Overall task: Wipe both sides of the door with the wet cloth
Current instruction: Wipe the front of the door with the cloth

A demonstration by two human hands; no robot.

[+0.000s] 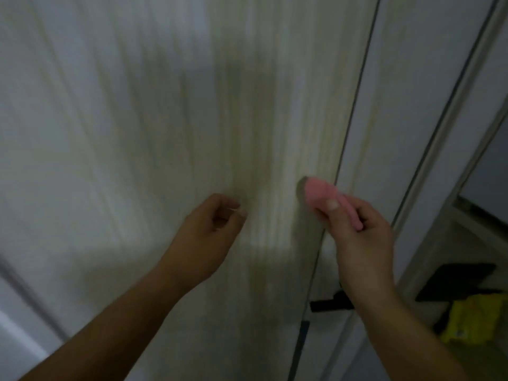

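Head view: right hand grips the pink cloth at the door face near its edge, left hand loosely curled, empty; wiping seems midway, the other side apparently left.

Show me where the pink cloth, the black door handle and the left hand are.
pink cloth (321,192), head view, its bunched end above the thumb.
black door handle (327,305), head view, the lever's middle.
left hand (209,236), head view, middle of the hand.
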